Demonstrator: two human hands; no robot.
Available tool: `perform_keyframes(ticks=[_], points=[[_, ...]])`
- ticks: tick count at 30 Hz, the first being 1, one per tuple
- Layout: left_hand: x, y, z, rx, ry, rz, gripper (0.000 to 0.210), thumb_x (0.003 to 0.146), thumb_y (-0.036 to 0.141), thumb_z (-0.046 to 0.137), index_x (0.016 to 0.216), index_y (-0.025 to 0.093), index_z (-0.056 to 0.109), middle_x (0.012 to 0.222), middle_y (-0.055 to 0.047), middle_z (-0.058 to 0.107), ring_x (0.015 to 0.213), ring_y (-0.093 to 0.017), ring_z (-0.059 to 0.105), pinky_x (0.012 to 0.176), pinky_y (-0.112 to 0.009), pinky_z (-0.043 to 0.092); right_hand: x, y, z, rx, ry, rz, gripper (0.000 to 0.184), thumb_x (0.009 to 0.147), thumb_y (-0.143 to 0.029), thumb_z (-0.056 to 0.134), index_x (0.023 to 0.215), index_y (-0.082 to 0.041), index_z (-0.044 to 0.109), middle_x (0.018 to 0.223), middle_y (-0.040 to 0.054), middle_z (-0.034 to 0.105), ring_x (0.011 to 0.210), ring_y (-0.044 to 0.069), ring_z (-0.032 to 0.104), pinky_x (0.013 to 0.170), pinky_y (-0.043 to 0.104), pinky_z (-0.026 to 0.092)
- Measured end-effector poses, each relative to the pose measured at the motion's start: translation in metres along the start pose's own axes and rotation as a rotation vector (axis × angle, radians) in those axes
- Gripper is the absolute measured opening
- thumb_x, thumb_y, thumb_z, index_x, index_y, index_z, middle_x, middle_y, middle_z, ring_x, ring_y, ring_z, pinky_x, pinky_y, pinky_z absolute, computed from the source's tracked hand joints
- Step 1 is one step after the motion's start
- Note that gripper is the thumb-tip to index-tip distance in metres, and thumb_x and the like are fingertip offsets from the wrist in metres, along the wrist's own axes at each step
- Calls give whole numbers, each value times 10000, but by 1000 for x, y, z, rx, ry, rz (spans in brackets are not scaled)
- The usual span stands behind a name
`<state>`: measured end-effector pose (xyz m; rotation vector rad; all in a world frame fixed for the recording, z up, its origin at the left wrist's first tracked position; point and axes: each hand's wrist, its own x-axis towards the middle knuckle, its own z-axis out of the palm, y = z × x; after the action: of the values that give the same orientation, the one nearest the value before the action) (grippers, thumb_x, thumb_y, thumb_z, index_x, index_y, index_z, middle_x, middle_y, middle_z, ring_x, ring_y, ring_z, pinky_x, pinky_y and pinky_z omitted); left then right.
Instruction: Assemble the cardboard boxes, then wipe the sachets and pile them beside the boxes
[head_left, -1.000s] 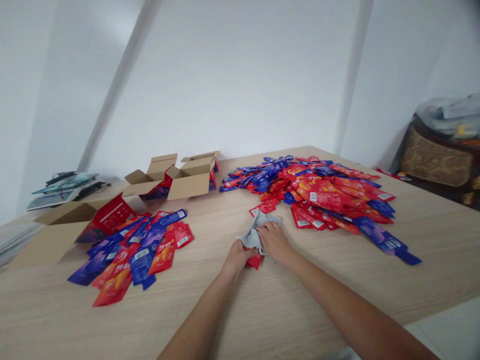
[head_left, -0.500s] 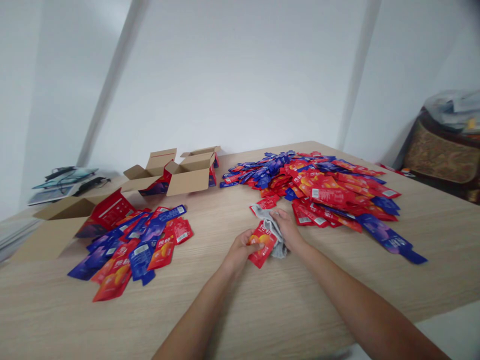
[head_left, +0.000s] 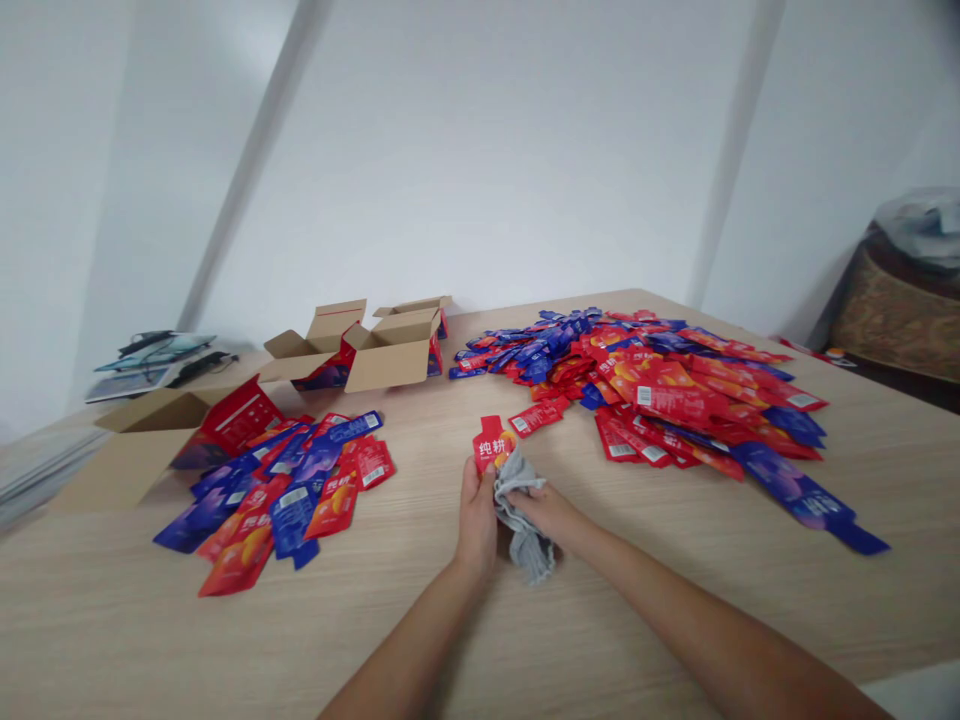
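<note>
Near the middle of the table my left hand (head_left: 478,515) grips a red pouch (head_left: 491,440) by its lower part, its narrow spout end pointing away from me. My right hand (head_left: 549,512) is closed on a crumpled grey cloth (head_left: 525,525), which is pressed against the pouch and covers its lower right side. Just beyond the hands lies a single red pouch (head_left: 538,416), flat on the wood. To the right spreads a large heap of red and blue pouches (head_left: 660,385). A smaller group of red and blue pouches (head_left: 300,480) lies on the left.
Open cardboard boxes (head_left: 397,350) stand at the back left, and another open box (head_left: 142,440) is at the left edge. Behind it are dark straps and flat items (head_left: 154,365). A patterned chair (head_left: 900,310) with a plastic bag stands beyond the table's right side.
The red pouch in my left hand has turned upright, spout end away from me, and shifted left. My right hand has brought the cloth down toward me. The view has swung slightly left.
</note>
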<state>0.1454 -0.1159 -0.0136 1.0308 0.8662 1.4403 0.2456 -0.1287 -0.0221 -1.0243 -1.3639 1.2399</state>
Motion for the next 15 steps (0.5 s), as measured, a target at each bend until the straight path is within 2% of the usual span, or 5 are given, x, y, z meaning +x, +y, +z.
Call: perform_keyframes(ticks=[5,8,10,12,15], points=[[3,-1,1,-13,54,-4,280,752,328,593,1003,206,566,955,-17,642,869,-152,588,787,-261,451,4,-1,-7,38,-1,-25,349,699,-306,601,1032,-203,615,938,29,683,930,222,627,866,378,479],[6,2,3,-84,74,-28,252,730,305,597,954,190,575,875,-7,643,758,-133,586,714,-250,454,6,-3,-5,9,-31,-71,294,717,-290,576,996,-219,636,979,16,679,961,205,619,891,349,461],[14,8,-3,-111,125,-5,229,716,292,602,917,186,574,823,8,636,687,-117,572,668,-239,449,6,-2,-7,-39,-60,-88,237,736,-300,555,933,-215,657,933,10,687,929,204,624,875,349,463],[31,20,-19,-104,236,58,187,710,262,595,878,184,569,783,23,623,650,-106,561,651,-232,445,6,-2,-13,-98,-58,-87,208,752,-330,537,846,-198,667,857,9,690,876,211,626,842,359,469],[67,53,-66,40,418,127,88,717,182,553,804,175,561,735,21,609,673,-119,575,698,-256,456,6,-1,-26,-137,57,-71,259,758,-402,523,766,-181,660,784,16,682,806,216,616,799,361,468]])
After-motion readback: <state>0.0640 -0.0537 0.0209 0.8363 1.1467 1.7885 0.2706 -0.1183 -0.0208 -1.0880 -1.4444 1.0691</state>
